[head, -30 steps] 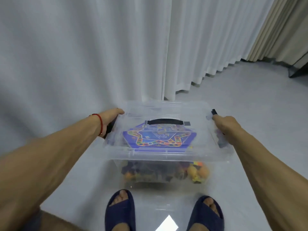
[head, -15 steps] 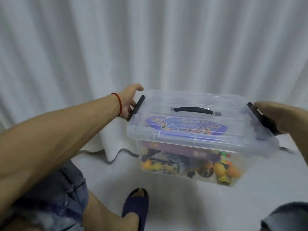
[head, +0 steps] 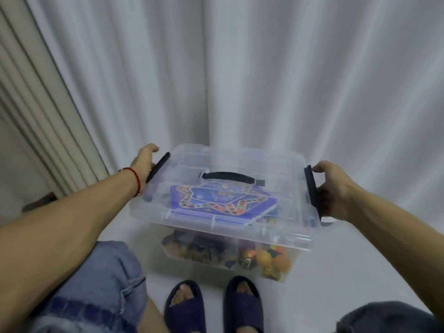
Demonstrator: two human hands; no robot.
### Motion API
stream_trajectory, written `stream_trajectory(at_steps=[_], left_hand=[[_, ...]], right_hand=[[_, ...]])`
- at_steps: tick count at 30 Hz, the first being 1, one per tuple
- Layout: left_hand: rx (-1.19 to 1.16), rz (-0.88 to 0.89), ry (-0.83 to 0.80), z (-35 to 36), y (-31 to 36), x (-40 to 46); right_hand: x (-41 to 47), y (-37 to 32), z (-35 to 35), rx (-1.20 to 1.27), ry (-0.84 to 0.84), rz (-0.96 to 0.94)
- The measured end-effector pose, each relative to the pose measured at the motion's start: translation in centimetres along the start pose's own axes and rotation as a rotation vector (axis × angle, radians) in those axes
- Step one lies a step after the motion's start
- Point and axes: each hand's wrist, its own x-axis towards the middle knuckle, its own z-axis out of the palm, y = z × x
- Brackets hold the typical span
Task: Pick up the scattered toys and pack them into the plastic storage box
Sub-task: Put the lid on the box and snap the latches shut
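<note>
Your slippers (head: pixel 211 306) stand just before the plastic storage box (head: pixel 223 227), toys (head: pixel 262 257) packed, lid on. Your left hand (head: pixel 141 164) and right hand (head: pixel 332 191) each grip a black side latch (head: pixel 311 192). Packing looks finished; next, press both latches shut.

The storage box (head: pixel 230 246) is clear glossy plastic with matt black plastic latches (head: pixel 311 192); a printed purple card board (head: pixel 221 200) lies under its lid; white cloth curtains (head: pixel 240 80) hang behind; the floor (head: pixel 336 272) looks smooth, pale
</note>
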Motion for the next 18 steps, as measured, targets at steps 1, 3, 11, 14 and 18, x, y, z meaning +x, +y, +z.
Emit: stream_trajectory(at_steps=[1,3,11,14,18], left_hand=[[0.006,-0.025,0.013,-0.8,-0.6,0.9],[0.026,-0.036,0.043,-2.4,-1.0,2.3],[0.023,-0.156,0.136,-13.2,-0.7,3.4],[-0.031,-0.136,0.239,-16.8,-1.8,3.6],[-0.123,-0.098,0.364,-20.6,-4.3,5.2]], right_hand=[[0.8,-0.1,1.4,-0.017,-0.024,0.017],[2.2,-0.7,3.7,-0.087,-0.066,0.038],[6.0,-5.3,13.8,-0.323,-0.188,-0.038],[6.3,-5.2,18.9,-0.406,-0.232,-0.068],[6.7,-4.4,25.2,-0.442,-0.306,-0.065]])
